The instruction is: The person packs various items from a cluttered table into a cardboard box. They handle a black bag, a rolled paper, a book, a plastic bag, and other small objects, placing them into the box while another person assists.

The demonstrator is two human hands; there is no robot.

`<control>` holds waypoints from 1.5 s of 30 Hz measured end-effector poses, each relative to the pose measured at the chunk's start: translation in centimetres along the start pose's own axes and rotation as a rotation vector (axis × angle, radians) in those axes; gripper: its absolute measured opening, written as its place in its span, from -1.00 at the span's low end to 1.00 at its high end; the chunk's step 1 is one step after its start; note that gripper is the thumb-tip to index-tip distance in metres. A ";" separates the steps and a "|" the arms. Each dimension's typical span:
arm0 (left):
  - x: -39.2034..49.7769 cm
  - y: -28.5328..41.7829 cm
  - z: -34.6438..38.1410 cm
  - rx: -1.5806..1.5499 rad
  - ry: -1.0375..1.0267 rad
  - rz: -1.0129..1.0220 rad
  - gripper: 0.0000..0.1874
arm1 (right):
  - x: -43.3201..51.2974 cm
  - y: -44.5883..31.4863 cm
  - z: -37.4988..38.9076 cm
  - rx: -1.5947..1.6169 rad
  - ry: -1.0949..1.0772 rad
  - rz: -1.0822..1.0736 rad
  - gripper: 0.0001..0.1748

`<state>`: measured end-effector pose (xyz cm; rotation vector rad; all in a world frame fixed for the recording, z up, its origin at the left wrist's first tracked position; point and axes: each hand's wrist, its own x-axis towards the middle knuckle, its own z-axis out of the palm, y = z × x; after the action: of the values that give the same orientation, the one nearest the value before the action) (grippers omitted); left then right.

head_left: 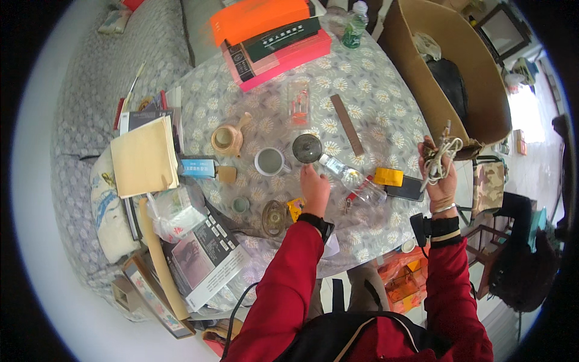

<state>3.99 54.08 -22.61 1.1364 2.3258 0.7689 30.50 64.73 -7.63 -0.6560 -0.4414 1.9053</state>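
Note:
My left hand (pixel 315 189) is at the near rim of a dark round lid (pixel 307 148), its thumb against the edge and its other fingers mostly hidden. Left of the lid stands a white mug (pixel 269 161). A clear plastic bottle (pixel 355 179) lies on its side to the right, its white cap close to the lid. At the table's right edge, my right hand (pixel 441 181) is turned palm up and holds a bundle of white cable (pixel 441 158). Beside that hand lie a dark phone (pixel 409 188) and a yellow packet (pixel 388 177).
Stacked books (pixel 280 59) and a green-labelled bottle (pixel 355 27) stand at the far side. A clay teapot (pixel 227 139), a glass ashtray (pixel 274 218) and a brown strip (pixel 347 125) rest on the patterned tablecloth (pixel 384 90). An open cardboard box (pixel 479 59) adjoins the table's right edge.

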 end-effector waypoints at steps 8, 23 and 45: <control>10.2 2.1 1.3 0.046 0.418 -0.001 -0.52 | 0.6 -0.7 -1.3 0.102 -0.004 0.044 -0.47; 19.3 1.5 3.4 -0.423 -0.286 -0.360 -0.53 | 2.0 -5.6 -1.4 -0.028 0.102 -0.040 -0.52; 10.7 6.0 -0.4 0.099 0.095 0.100 -0.68 | 7.3 -15.0 -2.8 -0.108 0.334 -0.301 -0.74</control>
<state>1.11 65.68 -19.88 1.2937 2.4241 0.7656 40.64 77.48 -3.02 -0.9074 -0.4049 1.4632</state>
